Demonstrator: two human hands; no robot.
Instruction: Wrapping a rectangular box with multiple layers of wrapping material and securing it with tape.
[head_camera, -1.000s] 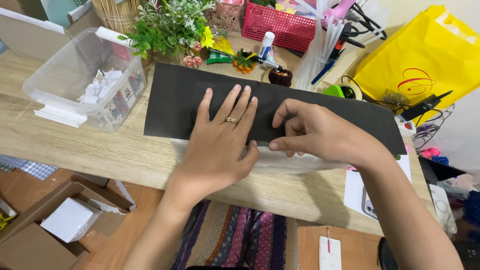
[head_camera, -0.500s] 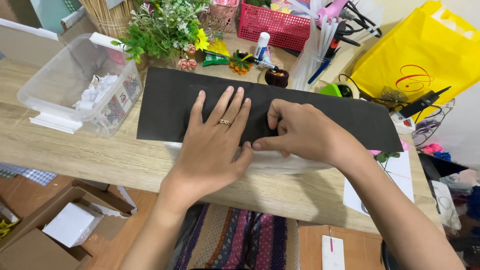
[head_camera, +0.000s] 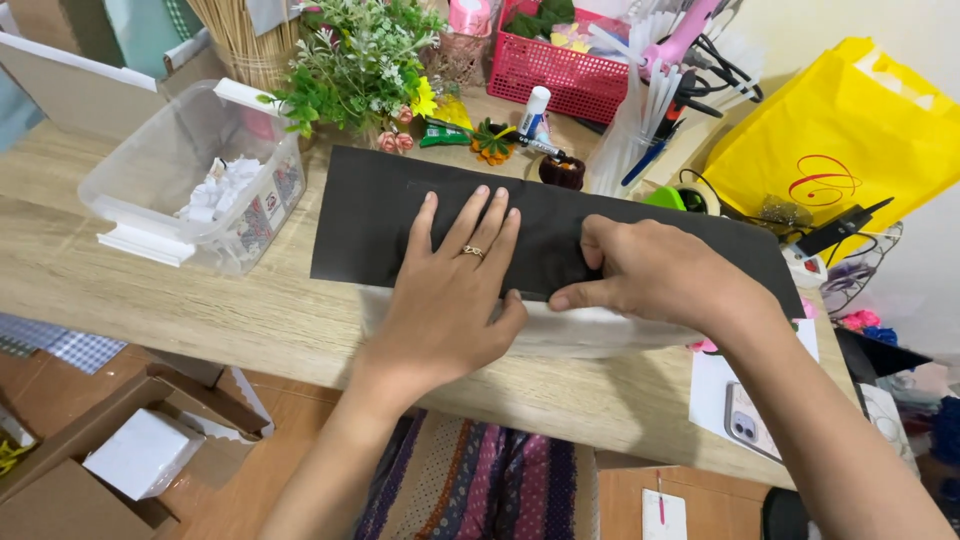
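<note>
Centrally in frame, a long black sheet (head_camera: 400, 225) lies flat on the light wooden worktop (head_camera: 180, 310), running from left of centre to the right, with a white sheet (head_camera: 600, 335) showing under its lower edge. Left hand (head_camera: 455, 290) lies palm down, fingers spread and straight, flat on the black sheet's middle, heel of the palm past the lower edge; gripping nothing, just pressing. A ring (head_camera: 472, 251) sits on one finger. Right hand (head_camera: 655, 275) is just right of it, nearly touching, fingers curled under, thumb stretched left along the sheet's lower edge; it seems to pinch or press that edge, but can't tell whether it actually has hold of it. So the sheet lies under both hands, stretching out past them left and right.

Upper left: clear plastic box (head_camera: 170, 185) with white bits inside, resting on the worktop, apart from the sheet. Top centre: green artificial plant (head_camera: 350, 70), red mesh basket (head_camera: 560, 75), glue stick (head_camera: 535, 108). Upper right: yellow bag (head_camera: 850, 130). Lower right: phone (head_camera: 750, 420) on white paper. Lower left, on the floor: open cardboard box (head_camera: 120, 450).
</note>
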